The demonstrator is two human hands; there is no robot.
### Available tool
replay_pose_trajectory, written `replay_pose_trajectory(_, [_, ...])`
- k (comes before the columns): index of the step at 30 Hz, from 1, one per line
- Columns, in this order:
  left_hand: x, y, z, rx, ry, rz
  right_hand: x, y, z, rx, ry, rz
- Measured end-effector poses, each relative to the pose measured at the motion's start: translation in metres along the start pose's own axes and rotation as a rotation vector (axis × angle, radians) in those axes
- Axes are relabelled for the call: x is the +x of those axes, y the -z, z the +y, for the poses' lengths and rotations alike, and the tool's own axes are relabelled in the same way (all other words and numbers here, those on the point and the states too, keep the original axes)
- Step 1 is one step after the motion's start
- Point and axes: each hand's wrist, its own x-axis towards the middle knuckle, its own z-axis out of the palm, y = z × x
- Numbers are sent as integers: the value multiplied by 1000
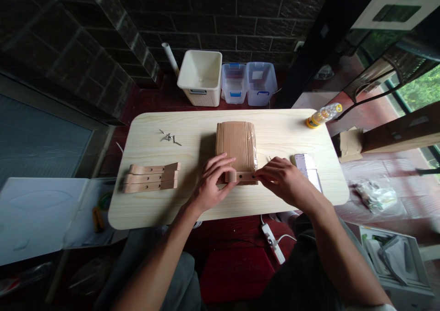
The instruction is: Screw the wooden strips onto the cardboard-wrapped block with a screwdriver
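Tabletop (192, 136), pale wood, left to right: three slats (151, 178) side by side near the left edge; screws (168, 137) beyond them; left hand (211, 179) and right hand (283, 182) gripping opposite ends of a fourth, drilled slat (242, 177), against a cardboard parcel (236, 145) mid-table; bottle (323, 115) at far right corner.

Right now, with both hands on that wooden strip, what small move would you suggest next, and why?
Probably line the drilled wooden strip up squarely with the near edge of the cardboard-wrapped package: the left hand and right hand hold its two ends right against that edge, so small adjustments seem easy there.
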Motion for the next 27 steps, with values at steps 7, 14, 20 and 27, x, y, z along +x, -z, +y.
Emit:
replay_pose_trajectory(7, [0,1,0,-7,11,0,0,-1,-2,-19,9,6])
replay_pose_trajectory(14, [-1,0,0,-4,2,16,2,-5,-2,-58,30,-18])
replay_pose_trajectory(20, [-1,0,-1,-29,4,27,2,-5,-7,-96,7,-19])
replay_pose_trajectory(27, [-1,-1,0,-35,1,32,1,-5,-1,-97,35,18])
